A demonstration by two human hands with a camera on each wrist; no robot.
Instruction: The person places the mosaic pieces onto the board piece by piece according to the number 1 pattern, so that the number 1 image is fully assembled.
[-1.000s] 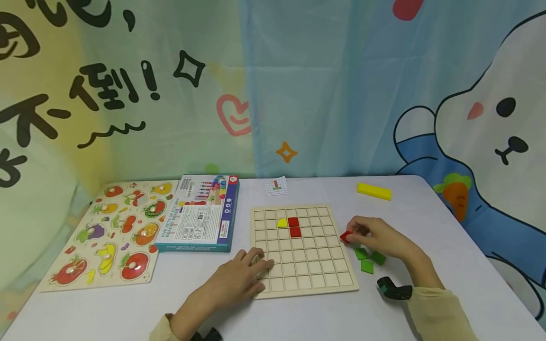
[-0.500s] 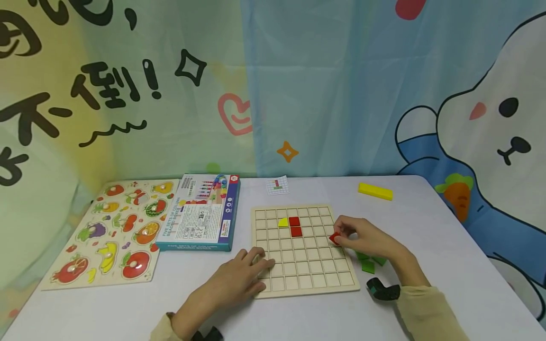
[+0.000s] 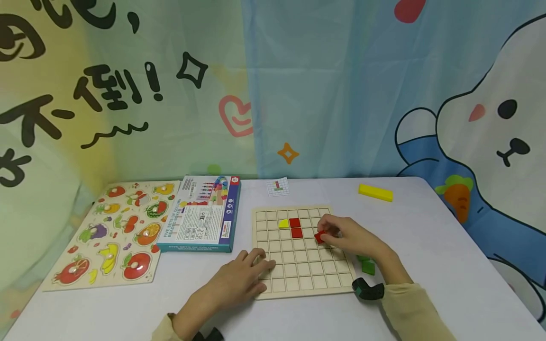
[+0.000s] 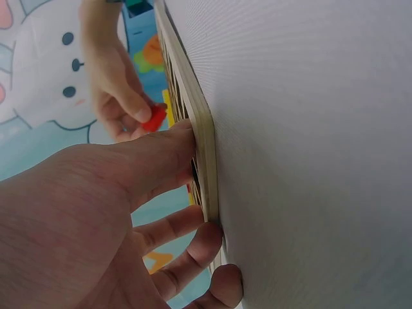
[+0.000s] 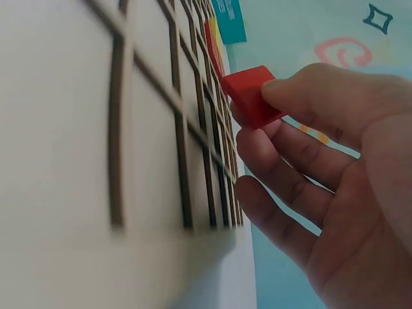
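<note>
My right hand [image 3: 347,234] pinches a red square tile [image 5: 251,93] between thumb and fingers, tilted and held just above the right half of a wooden grid board [image 3: 307,270]. In the right wrist view the thumb lies across the tile's face. Two red tiles [image 3: 295,228] sit one in front of the other in the board's cells, with a yellow tile [image 3: 283,223] left of the rear one. My left hand [image 3: 236,274] rests at the board's left front corner, its thumb and fingertips touching the edge. Green tiles [image 3: 368,266] lie right of the board, partly hidden by my right arm.
A small grid pattern card [image 3: 278,187] lies behind the board. A yellow bar [image 3: 375,192] is at the back right. On the left are a box [image 3: 198,213] and a fruit puzzle board [image 3: 111,237]. A printed curtain [image 3: 324,94] hangs behind the table.
My right hand has carried the red tile leftward, from beside the board's right edge to above its cells. My left hand stays at the board's corner.
</note>
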